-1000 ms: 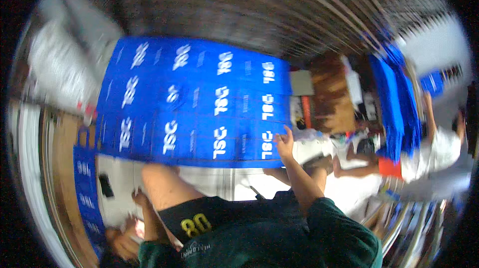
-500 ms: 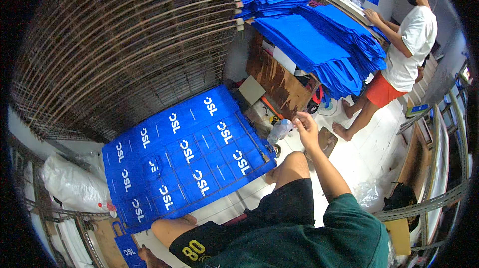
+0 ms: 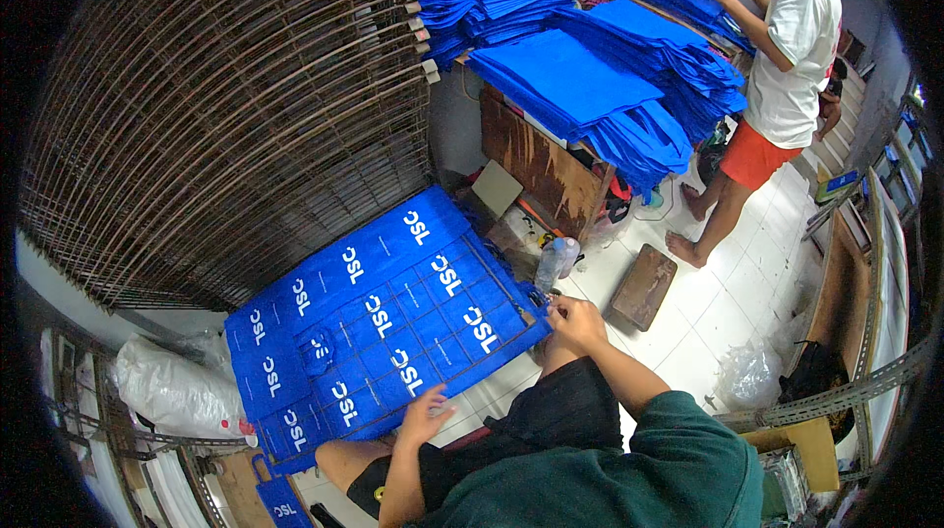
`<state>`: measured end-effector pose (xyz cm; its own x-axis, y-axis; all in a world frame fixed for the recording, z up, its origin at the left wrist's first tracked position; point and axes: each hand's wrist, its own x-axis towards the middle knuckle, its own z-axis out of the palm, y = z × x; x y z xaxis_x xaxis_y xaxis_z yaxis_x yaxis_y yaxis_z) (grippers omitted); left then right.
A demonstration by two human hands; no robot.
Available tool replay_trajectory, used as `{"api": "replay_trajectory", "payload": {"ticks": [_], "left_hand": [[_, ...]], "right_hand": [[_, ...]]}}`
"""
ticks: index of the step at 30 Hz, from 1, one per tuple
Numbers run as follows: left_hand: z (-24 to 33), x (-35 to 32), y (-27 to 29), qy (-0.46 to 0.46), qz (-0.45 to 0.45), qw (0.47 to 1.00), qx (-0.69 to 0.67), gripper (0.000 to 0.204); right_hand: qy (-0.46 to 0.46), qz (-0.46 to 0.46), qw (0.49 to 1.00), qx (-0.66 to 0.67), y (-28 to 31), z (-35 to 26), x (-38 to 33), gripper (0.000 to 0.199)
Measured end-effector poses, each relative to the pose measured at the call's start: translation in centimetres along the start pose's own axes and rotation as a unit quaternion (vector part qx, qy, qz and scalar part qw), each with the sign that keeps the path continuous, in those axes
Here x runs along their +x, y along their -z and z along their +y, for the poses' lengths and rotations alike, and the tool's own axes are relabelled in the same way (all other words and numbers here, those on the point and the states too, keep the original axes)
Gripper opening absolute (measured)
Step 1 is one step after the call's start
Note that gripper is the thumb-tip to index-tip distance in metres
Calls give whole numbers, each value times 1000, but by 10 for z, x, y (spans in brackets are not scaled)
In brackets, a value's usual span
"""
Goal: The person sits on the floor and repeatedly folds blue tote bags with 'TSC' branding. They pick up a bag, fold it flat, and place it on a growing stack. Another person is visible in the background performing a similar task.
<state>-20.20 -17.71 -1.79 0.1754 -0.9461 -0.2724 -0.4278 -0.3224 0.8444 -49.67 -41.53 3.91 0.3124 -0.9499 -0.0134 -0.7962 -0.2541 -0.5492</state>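
Blue bags [image 3: 393,277] with white print lie side by side on a wire-mesh tray in front of me. My left hand [image 3: 425,418] hovers by the tray's near edge, its fingers apart and holding nothing. At the tray's right corner, above my knee, my right hand [image 3: 578,323] is closed with fingertips pressed together. Whatever it may hold is too small to make out. Just beyond that hand a clear plastic bottle [image 3: 551,264] stands on the floor.
Raised wire racks [image 3: 226,115] fill the left. Stacks of blue bags [image 3: 570,81] cover a wooden table [image 3: 531,159]. A co-worker in a white shirt [image 3: 801,22] stands there. A low wooden stool [image 3: 644,287] and a crumpled plastic bag [image 3: 752,371] lie right.
My right hand has come down and left to the tray's corner. My left hand has risen from the lower left toward the tray's near edge. The co-worker's hands have lifted something white.
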Motion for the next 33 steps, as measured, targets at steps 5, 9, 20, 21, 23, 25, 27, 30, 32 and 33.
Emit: {"api": "replay_trajectory", "payload": {"ticks": [5,9,20,21,23,25,27,30,32,33], "left_hand": [[-105,6,-6,145,-121,973,132,66],[-89,6,8,217,-15,972,85,63],[-112,1,-6,142,78,986,36,59],[-94,1,-8,139,101,985,31,58],[-79,-3,-2,130,137,982,31,57],[-80,-6,-1,111,143,983,34,56],[-75,-10,1,117,134,981,71,54],[-95,-13,1,113,133,980,100,52],[-105,-17,-1,97,135,978,124,52],[-111,-20,-3,104,126,980,114,52]], "right_hand": [[8,177,983,-53,2,-18,-5,24],[163,384,903,-100,23,-13,5,24],[184,539,757,320,316,-51,199,25],[89,454,743,484,339,-47,212,33],[11,368,685,628,365,-34,242,55],[22,300,622,723,382,-12,271,67],[22,319,590,742,388,-3,289,68],[-37,598,772,214,390,-6,297,41],[-3,640,759,-122,394,-5,294,38],[-60,565,801,-186,395,-6,295,37]]}}
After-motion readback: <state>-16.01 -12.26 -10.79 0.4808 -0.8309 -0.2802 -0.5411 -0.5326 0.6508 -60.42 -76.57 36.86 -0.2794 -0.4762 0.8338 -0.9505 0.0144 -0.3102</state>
